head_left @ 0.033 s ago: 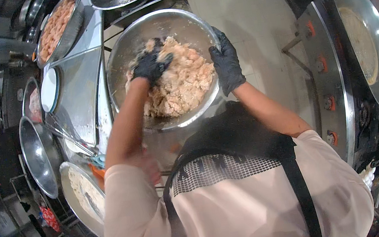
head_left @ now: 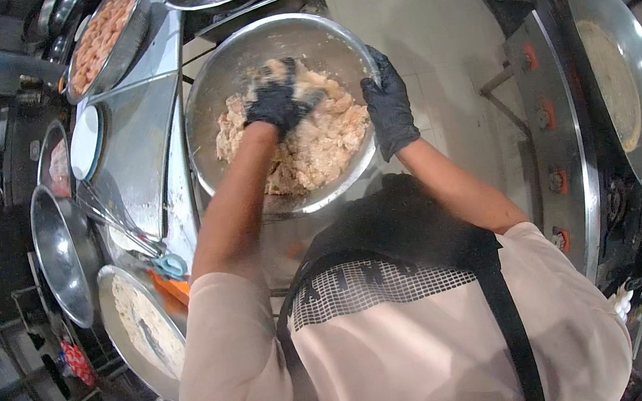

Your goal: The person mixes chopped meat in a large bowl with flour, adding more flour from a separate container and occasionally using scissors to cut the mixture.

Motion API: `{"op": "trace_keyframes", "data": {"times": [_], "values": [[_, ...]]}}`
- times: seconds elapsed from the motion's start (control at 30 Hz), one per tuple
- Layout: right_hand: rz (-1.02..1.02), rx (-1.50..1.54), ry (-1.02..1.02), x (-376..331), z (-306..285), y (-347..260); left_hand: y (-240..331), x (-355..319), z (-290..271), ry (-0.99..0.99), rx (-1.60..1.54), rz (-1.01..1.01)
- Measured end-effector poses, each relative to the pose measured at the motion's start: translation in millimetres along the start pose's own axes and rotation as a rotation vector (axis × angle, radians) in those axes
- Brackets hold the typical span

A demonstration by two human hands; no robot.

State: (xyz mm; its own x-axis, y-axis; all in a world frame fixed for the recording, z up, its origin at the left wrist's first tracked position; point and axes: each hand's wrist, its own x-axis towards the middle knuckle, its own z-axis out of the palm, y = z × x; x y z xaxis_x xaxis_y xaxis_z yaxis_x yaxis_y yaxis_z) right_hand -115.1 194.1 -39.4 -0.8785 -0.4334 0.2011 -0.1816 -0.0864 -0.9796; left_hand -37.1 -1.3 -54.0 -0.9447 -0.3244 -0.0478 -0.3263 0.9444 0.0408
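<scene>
Head view: the left hand [head_left: 279, 100], in a black glove, is sunk into the pale chopped meat mixture [head_left: 312, 139], fingers clenched on a clump of it. The mixture fills the big steel bowl [head_left: 234, 60] right before the person. The gloved right hand [head_left: 388, 103] grips the bowl's right rim. A steel counter [head_left: 136, 157] lies to the left.

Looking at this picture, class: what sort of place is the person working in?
Most likely a commercial kitchen or food stall: a big steel bowl of pale meat mix, a wide flat griddle pan, and a tray of orange food.
</scene>
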Motion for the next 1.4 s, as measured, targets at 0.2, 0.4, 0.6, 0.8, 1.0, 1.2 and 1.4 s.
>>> {"op": "trace_keyframes", "data": {"times": [0.2,0.4,0.6,0.8,1.0,1.2,1.4], "values": [[0.007,-0.061,0.017,1.8,-5.9,7.9,26.5,-68.5,-49.7,-0.286,0.111,0.231],[-0.045,-0.098,0.005,3.8,-2.3,-1.7,-11.2,-100.6,-78.6,0.15,-0.288,0.033],[-0.026,-0.023,-0.081,3.3,-0.8,11.1,23.1,-120.8,-41.3,0.147,-0.122,0.161],[0.007,0.046,-0.107,3.3,-10.3,16.1,-44.4,-237.9,-129.6,0.477,-0.778,-0.445],[-0.045,0.003,-0.135,-2.6,-3.4,2.5,-105.7,-460.2,-167.6,-0.638,0.259,-0.876],[-0.012,-0.005,-0.092,3.0,-7.2,14.2,-118.3,-484.3,-123.1,-0.606,-0.274,-1.241],[-0.067,-0.069,-0.06,3.7,-5.9,12.3,-158.7,-449.1,-55.5,0.451,-0.927,-1.237]]}}
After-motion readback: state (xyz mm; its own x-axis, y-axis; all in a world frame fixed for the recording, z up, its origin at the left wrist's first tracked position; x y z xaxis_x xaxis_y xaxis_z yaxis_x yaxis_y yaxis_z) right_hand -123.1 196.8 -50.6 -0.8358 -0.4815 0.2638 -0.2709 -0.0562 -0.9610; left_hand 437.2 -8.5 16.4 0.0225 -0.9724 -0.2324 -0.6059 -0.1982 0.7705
